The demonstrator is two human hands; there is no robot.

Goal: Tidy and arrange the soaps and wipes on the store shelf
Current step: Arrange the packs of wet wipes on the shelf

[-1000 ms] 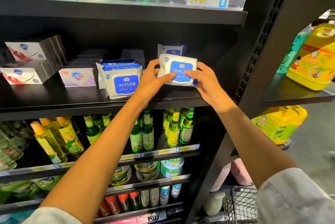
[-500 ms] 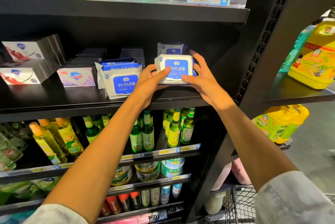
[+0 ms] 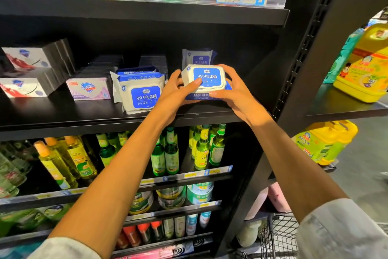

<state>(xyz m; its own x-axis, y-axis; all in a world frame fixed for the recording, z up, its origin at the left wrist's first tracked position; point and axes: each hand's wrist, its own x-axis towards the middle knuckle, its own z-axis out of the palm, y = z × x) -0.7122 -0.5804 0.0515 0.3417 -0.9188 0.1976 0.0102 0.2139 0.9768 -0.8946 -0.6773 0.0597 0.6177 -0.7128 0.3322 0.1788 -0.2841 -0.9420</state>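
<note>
While gripped — wipes pack [image 3: 204, 77] between left hand [image 3: 175, 92], right hand [image 3: 233, 91].

Soap boxes [image 3: 88, 90] left of wipes [image 3: 140, 95]

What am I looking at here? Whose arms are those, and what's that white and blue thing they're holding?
No machine here: those are a person's own arms. A camera worn on the head looks forward and down, so you see what the person sees. The left hand and right hand together hold a pack of wipes on top of another pack lying on the black shelf. Beside it stand more wipes, then a purple soap box and stacked soap boxes on the left. Green bottles fill the shelf below. The person is tidying a store shelf.
</note>
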